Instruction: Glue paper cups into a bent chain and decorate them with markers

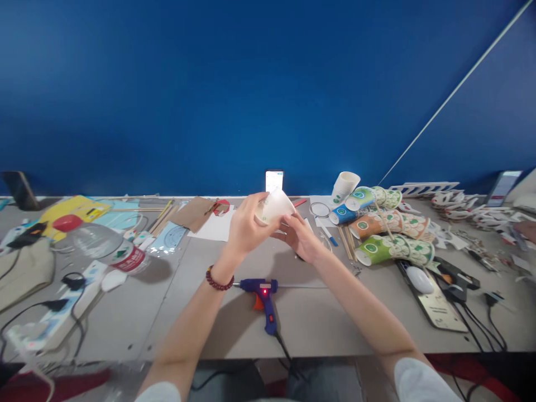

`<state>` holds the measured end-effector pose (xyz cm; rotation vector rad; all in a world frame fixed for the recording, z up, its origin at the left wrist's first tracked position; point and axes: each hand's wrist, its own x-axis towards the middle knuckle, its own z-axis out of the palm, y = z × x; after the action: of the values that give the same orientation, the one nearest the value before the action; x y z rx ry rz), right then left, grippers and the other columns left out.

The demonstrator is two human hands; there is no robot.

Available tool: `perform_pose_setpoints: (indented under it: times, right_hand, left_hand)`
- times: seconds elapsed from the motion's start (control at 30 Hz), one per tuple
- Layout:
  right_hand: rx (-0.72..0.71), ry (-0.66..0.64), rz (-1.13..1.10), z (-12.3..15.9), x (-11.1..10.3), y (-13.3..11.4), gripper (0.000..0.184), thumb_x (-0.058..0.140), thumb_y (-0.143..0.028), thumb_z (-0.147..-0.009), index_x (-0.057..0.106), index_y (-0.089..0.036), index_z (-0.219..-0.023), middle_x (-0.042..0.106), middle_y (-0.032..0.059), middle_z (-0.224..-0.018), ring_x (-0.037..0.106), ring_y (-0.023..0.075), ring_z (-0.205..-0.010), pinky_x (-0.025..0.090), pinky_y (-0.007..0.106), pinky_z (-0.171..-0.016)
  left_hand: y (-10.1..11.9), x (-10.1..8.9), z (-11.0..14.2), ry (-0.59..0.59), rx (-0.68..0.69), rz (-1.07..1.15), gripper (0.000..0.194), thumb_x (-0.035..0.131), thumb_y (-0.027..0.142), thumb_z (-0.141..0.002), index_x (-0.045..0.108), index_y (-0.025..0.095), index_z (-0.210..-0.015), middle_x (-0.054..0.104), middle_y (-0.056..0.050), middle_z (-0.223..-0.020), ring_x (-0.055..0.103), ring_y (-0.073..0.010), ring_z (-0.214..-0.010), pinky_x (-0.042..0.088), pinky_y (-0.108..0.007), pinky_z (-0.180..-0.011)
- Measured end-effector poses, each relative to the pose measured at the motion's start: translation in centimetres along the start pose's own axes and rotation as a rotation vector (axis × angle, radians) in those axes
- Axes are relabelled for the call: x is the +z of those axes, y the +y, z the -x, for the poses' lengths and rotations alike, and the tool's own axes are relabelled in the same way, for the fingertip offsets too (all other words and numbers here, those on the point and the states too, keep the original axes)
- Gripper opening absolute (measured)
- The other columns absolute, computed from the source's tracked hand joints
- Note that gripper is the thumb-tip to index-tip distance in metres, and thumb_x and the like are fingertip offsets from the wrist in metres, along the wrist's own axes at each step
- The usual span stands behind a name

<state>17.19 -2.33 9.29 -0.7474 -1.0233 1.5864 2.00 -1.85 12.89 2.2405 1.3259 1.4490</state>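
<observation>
A white paper cup (275, 207), tilted, is held up over the middle of the table between my two hands. My left hand (248, 223) wraps round its left side, a beaded bracelet on the wrist. From the right, the fingers of my right hand (299, 234) press against the cup's lower edge. Below the hands a blue hot glue gun (262, 293) lies on its side, its small red light lit and a clear glue stick coming out of its back. Behind the cup a lit phone (274, 180) leans on the wall.
Patterned paper cups (377, 248) lie in stacks at the right, with a white cup stack (345, 187) behind them. Left stand a large plastic bottle (104, 245), lying tilted, and a power strip (67, 312). Cardboard (195, 214) and wooden sticks lie near the wall.
</observation>
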Motion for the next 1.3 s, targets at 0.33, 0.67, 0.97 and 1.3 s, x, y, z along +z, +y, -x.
perform_pose_setpoints:
  times: [0.33,0.67,0.97,1.3]
  right_hand:
    - [-0.059,0.02,0.106,0.0,-0.2,-0.8,0.054,0.061,-0.057,-0.078,0.055,-0.027,-0.123,0.067,0.0058,-0.114,0.066,0.0224,-0.099,0.057,0.036,-0.08]
    - [-0.18,-0.073,0.297,-0.8,-2.7,-2.1,0.054,0.07,-0.05,-0.074,0.057,-0.027,-0.12,0.065,0.005,-0.118,0.063,0.0235,-0.104,0.055,0.038,-0.087]
    - [-0.127,-0.13,0.347,-0.8,-2.7,-2.0,0.054,0.066,-0.047,-0.079,0.043,-0.03,-0.125,0.058,0.0059,-0.124,0.061,0.0223,-0.108,0.056,0.04,-0.086]
    - [-0.139,0.176,1.152,1.5,-2.5,-4.4,0.03,0.058,-0.046,-0.083,0.058,-0.021,-0.1,0.067,0.0042,-0.091,0.062,0.0182,-0.08,0.047,0.032,-0.072]
  left_hand:
    - [-0.9,0.4,0.3,-0.094,0.139,0.059,0.061,0.066,0.049,-0.077,0.044,0.021,-0.127,0.055,-0.013,-0.125,0.054,-0.0268,-0.113,0.047,-0.038,-0.09]
    - [-2.6,-0.4,-0.6,-0.375,-0.213,0.503,0.071,0.071,0.043,-0.073,0.04,0.024,-0.135,0.05,-0.013,-0.136,0.052,-0.0267,-0.121,0.048,-0.036,-0.093]
    - [-3.7,-0.5,-1.1,-0.593,-0.245,0.559,0.05,0.072,0.042,-0.073,0.062,0.019,-0.116,0.064,-0.011,-0.123,0.057,-0.03,-0.114,0.046,-0.041,-0.094]
    - [-5.0,0.0,-1.0,-0.349,-0.181,0.496,0.064,0.076,0.039,-0.068,0.052,0.02,-0.125,0.058,-0.012,-0.129,0.052,-0.0286,-0.118,0.043,-0.039,-0.096]
